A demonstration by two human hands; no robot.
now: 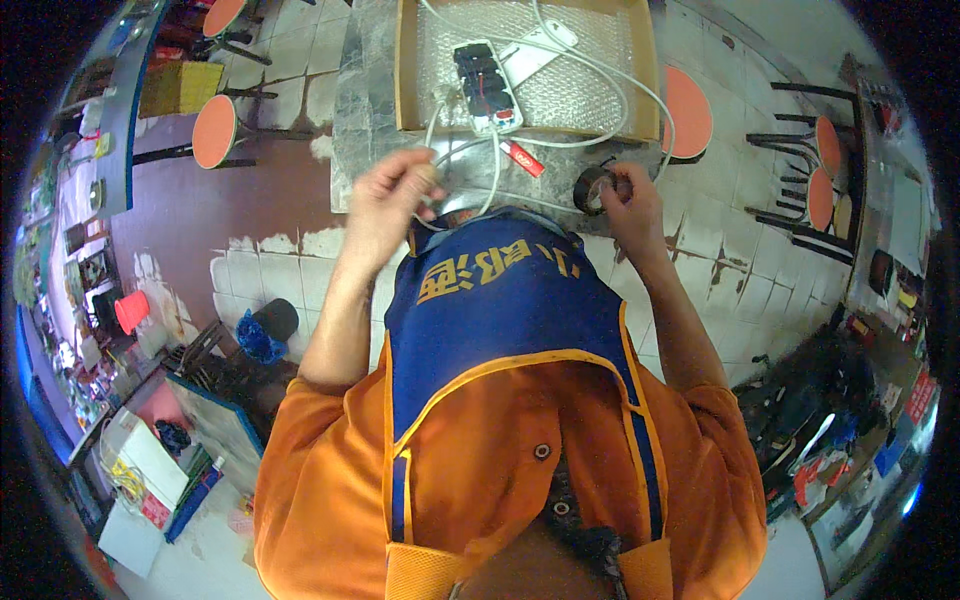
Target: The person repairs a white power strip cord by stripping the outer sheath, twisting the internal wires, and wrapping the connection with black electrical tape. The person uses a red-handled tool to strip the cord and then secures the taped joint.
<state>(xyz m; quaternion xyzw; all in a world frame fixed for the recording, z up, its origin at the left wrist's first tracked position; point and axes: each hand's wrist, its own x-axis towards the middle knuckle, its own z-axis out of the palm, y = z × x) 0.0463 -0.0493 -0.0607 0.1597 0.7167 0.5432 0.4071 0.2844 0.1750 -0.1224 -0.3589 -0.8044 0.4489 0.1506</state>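
My left hand [400,192] pinches a thin cable [432,134] at the left front of the grey marble table [358,110]; the exact spot under its fingertips is hidden. My right hand [630,200] is closed on a roll of black tape [589,192] at the right front edge. Between and beyond my hands, white cables [496,175] loop to an opened white power strip [484,88] with black parts inside. It lies over a white panel [540,50] on bubble wrap [590,95] in a cardboard box [647,80]. A red object [522,159] lies in front of the box.
Pink round stools [214,130] stand left and right of the table on the tiled floor [255,280]. A red bucket [131,310], a dark bin with blue plastic [262,335] and stacked boards [150,470] are at the left; dark clutter [810,420] fills the lower right.
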